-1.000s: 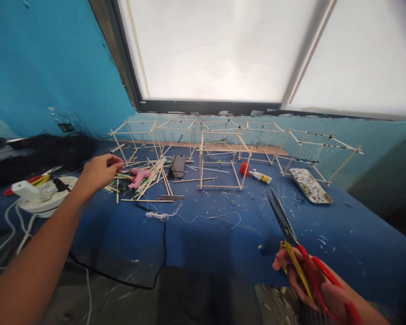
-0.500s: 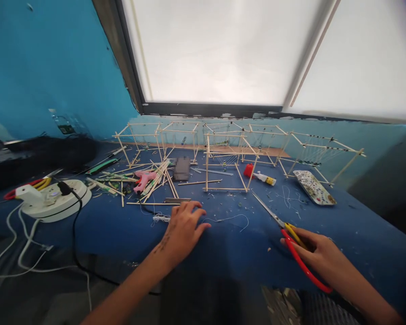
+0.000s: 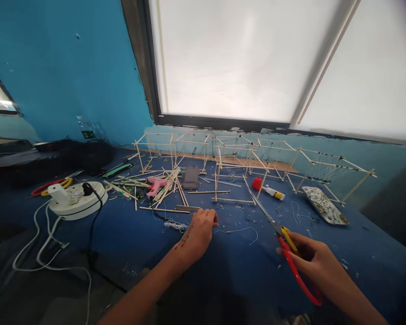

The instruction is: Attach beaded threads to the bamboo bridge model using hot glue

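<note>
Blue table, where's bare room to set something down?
Bare cloth lies on the blue table between the white cord reel and the left hand, and nearside right of the patterned tray. Crowded: the stick pile and frames behind.

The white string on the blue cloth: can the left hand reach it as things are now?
Probably yes. The left hand rests beside the white string, and only bare blue cloth lies between them.

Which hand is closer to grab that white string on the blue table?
The left hand. Its fingers rest right beside the white string, and it holds nothing. The right hand is busy holding the scissors.
</note>
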Motion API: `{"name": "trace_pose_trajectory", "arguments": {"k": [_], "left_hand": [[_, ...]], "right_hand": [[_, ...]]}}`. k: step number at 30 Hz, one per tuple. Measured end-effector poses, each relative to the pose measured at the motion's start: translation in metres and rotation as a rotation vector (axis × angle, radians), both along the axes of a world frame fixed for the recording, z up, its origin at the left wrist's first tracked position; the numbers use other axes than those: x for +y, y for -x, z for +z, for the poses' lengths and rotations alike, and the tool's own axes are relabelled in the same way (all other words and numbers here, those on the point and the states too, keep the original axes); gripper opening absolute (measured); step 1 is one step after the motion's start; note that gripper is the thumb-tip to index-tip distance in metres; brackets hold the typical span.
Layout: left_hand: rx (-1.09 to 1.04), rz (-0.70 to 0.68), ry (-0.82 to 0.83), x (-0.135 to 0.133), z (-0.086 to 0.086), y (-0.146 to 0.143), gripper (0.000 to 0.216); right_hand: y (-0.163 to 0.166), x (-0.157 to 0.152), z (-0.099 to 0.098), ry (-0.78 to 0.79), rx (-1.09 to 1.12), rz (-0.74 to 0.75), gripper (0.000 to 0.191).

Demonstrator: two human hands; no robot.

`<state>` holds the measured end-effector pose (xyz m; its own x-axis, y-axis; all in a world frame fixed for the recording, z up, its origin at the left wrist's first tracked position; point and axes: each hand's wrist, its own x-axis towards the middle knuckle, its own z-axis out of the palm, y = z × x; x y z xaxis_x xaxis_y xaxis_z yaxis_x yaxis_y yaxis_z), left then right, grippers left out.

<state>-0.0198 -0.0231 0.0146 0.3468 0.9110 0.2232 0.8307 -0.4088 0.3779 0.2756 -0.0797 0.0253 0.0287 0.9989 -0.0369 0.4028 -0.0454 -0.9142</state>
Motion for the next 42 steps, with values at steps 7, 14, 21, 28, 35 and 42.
{"name": "trace_pose_trajectory", "arguments": {"k": [7,14,21,28,35,42], "left_hand": [[0.04,-0.034,0.061,0.0,-0.008,0.001,0.01],[-0.108,-0.031,-0.001,-0.014,0.001,-0.006,0.033],[-0.626,0.065,-0.221,-0.016,0.048,0.01,0.017],[-0.74,0.275,-0.574,-0.051,0.095,0.07,0.007],[-0.643,0.331,-0.478,-0.036,0.116,0.098,0.012],[-0.618,0.317,-0.286,-0.053,0.127,0.096,0.038]], "right_hand": [[0.019,-0.008,0.004,-0.031,0.058,-0.02,0.041],[0.027,-0.013,0.01,-0.052,0.093,0.066,0.034],[0.047,0.01,0.023,-0.013,0.093,0.206,0.035],[0.107,0.049,0.023,-0.069,-0.608,0.309,0.04],[0.166,0.09,0.01,-0.148,-0.763,0.27,0.033],[0.161,0.088,0.024,-0.208,-0.718,0.34,0.019]]}}
